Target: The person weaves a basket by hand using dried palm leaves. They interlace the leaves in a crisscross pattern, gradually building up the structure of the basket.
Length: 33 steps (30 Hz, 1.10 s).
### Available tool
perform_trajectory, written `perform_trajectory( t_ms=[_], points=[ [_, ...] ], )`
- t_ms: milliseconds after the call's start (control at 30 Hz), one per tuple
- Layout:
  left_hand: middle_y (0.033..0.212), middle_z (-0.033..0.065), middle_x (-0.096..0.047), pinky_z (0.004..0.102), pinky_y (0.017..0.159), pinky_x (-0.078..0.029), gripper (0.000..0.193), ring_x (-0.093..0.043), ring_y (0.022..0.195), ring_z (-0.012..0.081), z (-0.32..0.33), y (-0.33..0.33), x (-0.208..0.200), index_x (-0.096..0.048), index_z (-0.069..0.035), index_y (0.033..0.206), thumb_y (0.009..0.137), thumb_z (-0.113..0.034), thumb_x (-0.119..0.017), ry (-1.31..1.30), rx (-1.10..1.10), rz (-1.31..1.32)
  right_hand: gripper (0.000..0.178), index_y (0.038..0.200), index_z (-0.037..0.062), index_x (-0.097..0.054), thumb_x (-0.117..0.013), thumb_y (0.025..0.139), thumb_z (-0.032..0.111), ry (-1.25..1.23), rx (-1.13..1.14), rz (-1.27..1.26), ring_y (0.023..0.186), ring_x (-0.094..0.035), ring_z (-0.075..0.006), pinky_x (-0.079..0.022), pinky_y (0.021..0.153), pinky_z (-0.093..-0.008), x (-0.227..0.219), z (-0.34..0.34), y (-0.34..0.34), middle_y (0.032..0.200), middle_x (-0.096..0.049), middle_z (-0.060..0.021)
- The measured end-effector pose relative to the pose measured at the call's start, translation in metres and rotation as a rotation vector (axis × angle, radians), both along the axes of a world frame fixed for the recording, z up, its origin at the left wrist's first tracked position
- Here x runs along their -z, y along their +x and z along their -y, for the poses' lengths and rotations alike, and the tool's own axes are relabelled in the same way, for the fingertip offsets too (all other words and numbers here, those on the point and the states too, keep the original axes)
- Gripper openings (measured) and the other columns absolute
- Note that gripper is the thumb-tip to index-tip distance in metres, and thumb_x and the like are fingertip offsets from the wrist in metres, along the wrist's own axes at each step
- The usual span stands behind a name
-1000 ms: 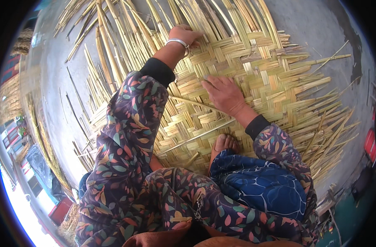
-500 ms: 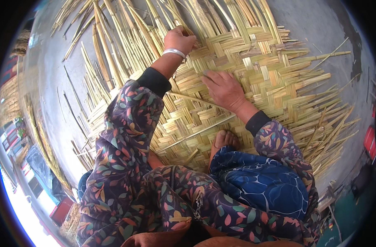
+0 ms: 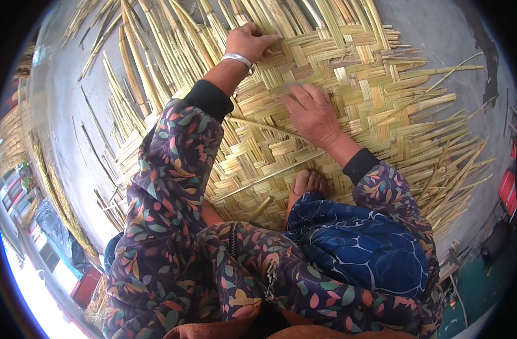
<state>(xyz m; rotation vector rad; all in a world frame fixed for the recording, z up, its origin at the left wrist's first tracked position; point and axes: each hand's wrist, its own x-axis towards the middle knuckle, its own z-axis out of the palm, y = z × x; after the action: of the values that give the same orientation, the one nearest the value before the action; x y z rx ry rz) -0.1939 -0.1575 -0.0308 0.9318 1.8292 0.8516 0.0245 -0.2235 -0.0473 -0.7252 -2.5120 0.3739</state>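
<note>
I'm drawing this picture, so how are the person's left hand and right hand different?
The left hand has a silver bangle at its wrist; the right hand shows none. The left hand is farther from the body, while the right hand is closer, over the woven mat. Both are bare and come out of leafy sleeves with dark cuffs.

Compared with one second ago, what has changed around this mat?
Over the woven mat, the left grip drew slightly back; the right grip changed pose slightly. Whether either grasped or released anything is unclear. The mat and right foot stayed in place.
</note>
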Motion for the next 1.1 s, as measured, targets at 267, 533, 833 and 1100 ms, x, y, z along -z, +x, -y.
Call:
perform_trajectory(
  t_ms=[267, 533, 833, 1100],
  points=[
    [0.069, 0.0171, -0.066, 0.0356, 0.061, -0.053, 0.036, -0.066, 0.064, 0.0283, 0.011, 0.0, 0.009, -0.061, 0.003, 0.08, 0.074, -0.029, -0.075, 0.15, 0.05, -0.42, 0.036, 0.109, 0.0079, -0.061, -0.062, 0.074, 0.017, 0.024, 0.093, 0.069, 0.111, -0.046, -0.0242, -0.035, 0.096, -0.0402, -0.001, 0.001, -0.002, 0.115, -0.054, -0.0057],
    [0.068, 0.016, -0.066, 0.0345, 0.062, -0.054, 0.038, -0.067, 0.063, 0.026, 0.003, -0.003, 0.001, -0.063, 0.004, 0.081, 0.074, -0.031, -0.074, 0.034, 0.046, -0.267, 0.034, 0.108, 0.0073, -0.061, -0.061, 0.075, 0.015, 0.05, 0.057, 0.074, 0.11, -0.048, -0.0247, -0.036, 0.097, -0.0402, -0.001, 0.0, -0.002, 0.114, -0.058, -0.0061],
    [0.078, 0.019, -0.068, 0.037, 0.07, -0.054, 0.044, -0.068, 0.075, 0.0305, -0.004, 0.004, 0.01, -0.067, 0.003, 0.087, 0.069, -0.037, -0.076, -0.043, 0.028, -0.375, 0.03, 0.107, 0.0084, -0.06, -0.06, 0.077, 0.015, 0.05, -0.012, 0.082, 0.112, -0.049, -0.0241, -0.036, 0.097, -0.0405, -0.003, 0.002, -0.002, 0.115, -0.058, -0.0057],
    [0.095, 0.0206, -0.067, 0.0404, 0.082, -0.051, 0.042, -0.064, 0.092, 0.036, -0.013, 0.012, 0.003, -0.069, -0.002, 0.091, 0.069, -0.038, -0.072, -0.126, 0.087, -0.567, 0.032, 0.109, 0.0096, -0.059, -0.062, 0.077, 0.016, 0.02, -0.007, 0.069, 0.112, -0.049, -0.0246, -0.037, 0.097, -0.0407, -0.002, 0.001, -0.001, 0.117, -0.057, -0.0057]
  ],
)
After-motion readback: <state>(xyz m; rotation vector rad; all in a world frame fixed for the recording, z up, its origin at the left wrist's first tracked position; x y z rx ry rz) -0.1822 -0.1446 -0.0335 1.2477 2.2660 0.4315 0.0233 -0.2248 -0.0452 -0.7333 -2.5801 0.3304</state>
